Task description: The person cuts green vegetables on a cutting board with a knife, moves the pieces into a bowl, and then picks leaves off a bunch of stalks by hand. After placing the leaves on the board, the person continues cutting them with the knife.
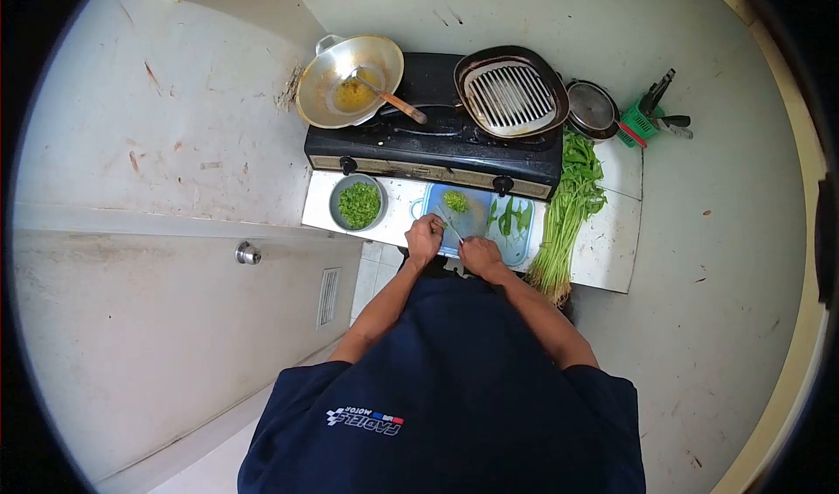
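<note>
Navy shirt (454,389) nearest us, blocking what's under it. Bowl (333,204) of chopped greens (359,205) sits left of our left hand (425,239), probably for short reach. That hand's fingers curl beside the knife (451,227); we can't tell what they pinch. Ahead, between hands: chopped pile (455,201) on the board (474,219). Our right hand (481,256) grips the knife, likely angled for control; handle mostly hidden. Loose leaves (509,220), then stem bundle (564,223), lie right of that hand.

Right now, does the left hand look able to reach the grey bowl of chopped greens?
Probably yes: the grey bowl stands just left of the left hand, and nothing tall seems between them, only white counter and cutting board.
</note>
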Demonstrator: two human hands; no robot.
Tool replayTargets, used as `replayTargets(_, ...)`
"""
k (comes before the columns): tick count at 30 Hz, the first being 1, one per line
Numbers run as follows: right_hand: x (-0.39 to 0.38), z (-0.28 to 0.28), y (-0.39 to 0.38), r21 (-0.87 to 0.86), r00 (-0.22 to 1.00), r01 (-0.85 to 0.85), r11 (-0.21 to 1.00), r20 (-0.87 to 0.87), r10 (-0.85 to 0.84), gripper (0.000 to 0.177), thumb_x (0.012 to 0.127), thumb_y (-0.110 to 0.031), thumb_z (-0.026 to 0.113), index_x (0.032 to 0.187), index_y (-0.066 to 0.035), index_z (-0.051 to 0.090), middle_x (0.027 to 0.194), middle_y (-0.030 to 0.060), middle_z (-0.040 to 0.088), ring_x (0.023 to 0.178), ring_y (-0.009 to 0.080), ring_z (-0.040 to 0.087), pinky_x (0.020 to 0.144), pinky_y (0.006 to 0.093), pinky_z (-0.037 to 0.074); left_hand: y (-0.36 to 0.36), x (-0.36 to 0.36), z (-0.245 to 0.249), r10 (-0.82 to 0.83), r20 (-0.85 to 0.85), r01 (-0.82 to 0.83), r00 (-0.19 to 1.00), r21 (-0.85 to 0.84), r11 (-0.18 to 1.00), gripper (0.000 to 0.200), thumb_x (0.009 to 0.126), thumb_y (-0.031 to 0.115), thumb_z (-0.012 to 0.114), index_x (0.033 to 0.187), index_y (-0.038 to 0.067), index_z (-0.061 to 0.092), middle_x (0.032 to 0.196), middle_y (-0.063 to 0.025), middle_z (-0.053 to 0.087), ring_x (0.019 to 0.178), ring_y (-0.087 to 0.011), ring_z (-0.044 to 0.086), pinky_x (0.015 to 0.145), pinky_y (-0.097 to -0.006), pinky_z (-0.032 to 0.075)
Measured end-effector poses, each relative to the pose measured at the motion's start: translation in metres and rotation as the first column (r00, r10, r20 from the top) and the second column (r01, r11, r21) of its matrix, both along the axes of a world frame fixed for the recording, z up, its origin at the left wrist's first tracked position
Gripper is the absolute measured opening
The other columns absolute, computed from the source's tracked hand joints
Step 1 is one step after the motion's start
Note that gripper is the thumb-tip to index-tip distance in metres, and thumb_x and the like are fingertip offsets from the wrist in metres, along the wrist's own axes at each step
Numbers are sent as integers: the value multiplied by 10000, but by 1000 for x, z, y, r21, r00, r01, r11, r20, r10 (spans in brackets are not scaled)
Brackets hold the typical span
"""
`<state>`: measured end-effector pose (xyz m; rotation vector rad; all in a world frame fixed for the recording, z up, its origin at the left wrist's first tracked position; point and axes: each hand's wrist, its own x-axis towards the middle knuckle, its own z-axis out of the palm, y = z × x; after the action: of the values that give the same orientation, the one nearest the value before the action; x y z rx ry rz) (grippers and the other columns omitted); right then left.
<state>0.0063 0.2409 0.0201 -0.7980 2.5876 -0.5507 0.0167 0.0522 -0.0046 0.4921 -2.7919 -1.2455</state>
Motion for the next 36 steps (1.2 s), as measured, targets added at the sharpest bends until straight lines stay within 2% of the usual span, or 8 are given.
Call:
replayTargets(5, -2, -2, 4, -14, 997, 65, 998, 37, -65, 415, 1026, -299, 501, 902, 39, 708, 843, 266, 724, 775, 426, 730, 745, 514, 591, 2, 1, 13, -21, 8, 21, 1000, -28, 999, 158, 858, 121, 616, 883, 109, 771, 885, -107, 755, 794, -320, 724, 729, -431, 571)
replayTargets(11, 1, 12, 3, 0, 997, 21, 1000, 73, -21, 401, 1018, -286, 504, 929, 39, 722, 899, 254, 734, 839, 406, 737, 802, 521, 582, 1, 2, 14, -46, -41, 43, 998, -58, 997, 148, 854, 125, 623, 871, 110, 768, 891, -99, 751, 806, -314, 721, 732, -434, 569)
replayTargets(14, 2, 14, 2, -34, 999, -19, 999, 29, 20, 404, 1019, -297, 511, 922, 44, 706, 840, 267, 723, 786, 426, 731, 740, 505, 596, 2, 2, 20, -45, -67, 41, 997, -70, 997, 141, 849, 119, 624, 856, 110, 765, 880, -96, 747, 795, -314, 717, 722, -436, 569)
replayTargets(17, -2, 3, -1, -4, 998, -44, 999, 40, 44, 395, 1009, -291, 522, 917, 41, 716, 879, 269, 728, 820, 423, 733, 757, 504, 595, 3, 3, 19, -45, -83, 37, 996, -87, 995, 136, 844, 109, 626, 843, 110, 762, 870, -96, 745, 787, -314, 718, 715, -435, 570)
replayTargets(20, -5, -10, -7, -35, 997, -68, 997, -26, 67, 373, 1003, -272, 521, 902, 6, 747, 925, 217, 749, 818, 393, 743, 772, 510, 591, 2, 3, 11, -44, -65, 36, 997, -112, 993, 129, 841, 99, 629, 833, 113, 758, 860, -98, 745, 781, -313, 721, 713, -432, 572)
replayTargets(26, -3, 0, -2, 31, 999, -46, 998, -27, 46, 371, 997, -265, 522, 860, 3, 739, 872, 211, 748, 813, 378, 749, 760, 494, 595, 5, 1, 15, 20, -9, -20, 1000, -65, 998, 117, 851, 106, 639, 827, 110, 754, 854, -100, 749, 776, -314, 726, 718, -434, 574)
replayTargets(33, -3, 0, 12, 51, 998, -59, 997, 7, 59, 378, 1009, -278, 507, 910, 20, 718, 862, 247, 736, 793, 399, 742, 754, 502, 598, 5, 4, 11, 1, -92, -12, 996, -116, 993, 54, 830, 118, 720, 851, 97, 765, 861, -97, 753, 804, -295, 729, 729, -420, 573)
replayTargets(36, -5, 1, 9, 18, 998, -48, 999, 39, 47, 396, 1012, -294, 508, 918, 34, 707, 852, 264, 728, 787, 418, 734, 743, 509, 594, 2, 6, 11, -48, -113, 36, 992, -111, 993, 71, 836, 114, 710, 864, 89, 770, 828, -102, 732, 792, -308, 716, 722, -431, 562)
